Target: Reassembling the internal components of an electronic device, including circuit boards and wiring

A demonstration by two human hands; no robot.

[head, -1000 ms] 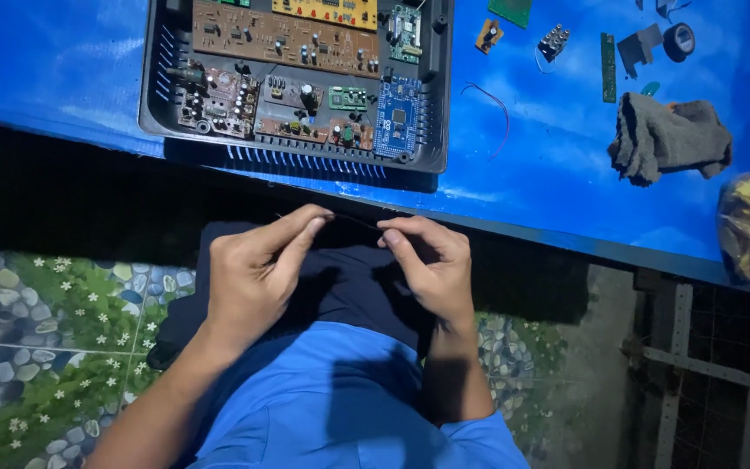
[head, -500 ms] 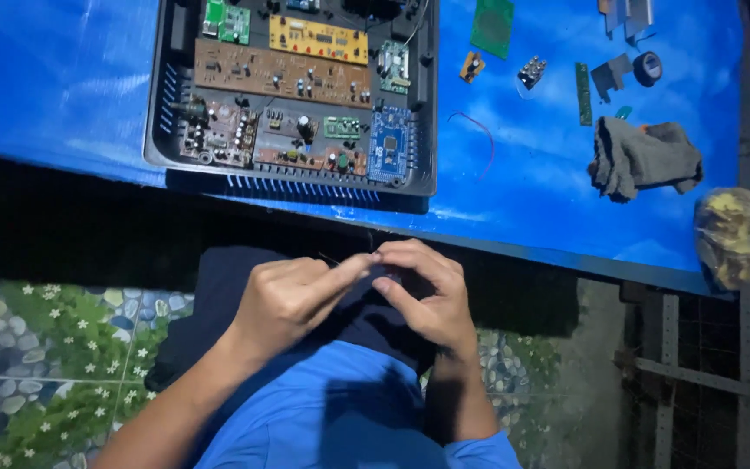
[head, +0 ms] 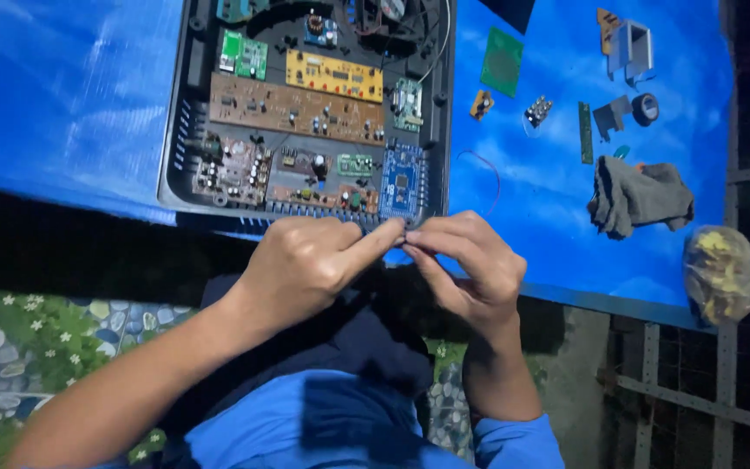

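Just below the open black case (head: 182, 130) of circuit boards on the blue table (head: 62, 95), my left hand (head: 305, 265) and right hand (head: 466, 265) meet fingertip to fingertip, pinching something too small to make out; a grey rag (head: 640, 195) lies well right

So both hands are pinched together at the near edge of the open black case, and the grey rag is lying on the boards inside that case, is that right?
Not quite. The head view shows the grey rag lying on the blue table cover, to the right of the open black case, not on its boards. The rest holds: the left hand and right hand meet fingertip to fingertip at the case's near edge.
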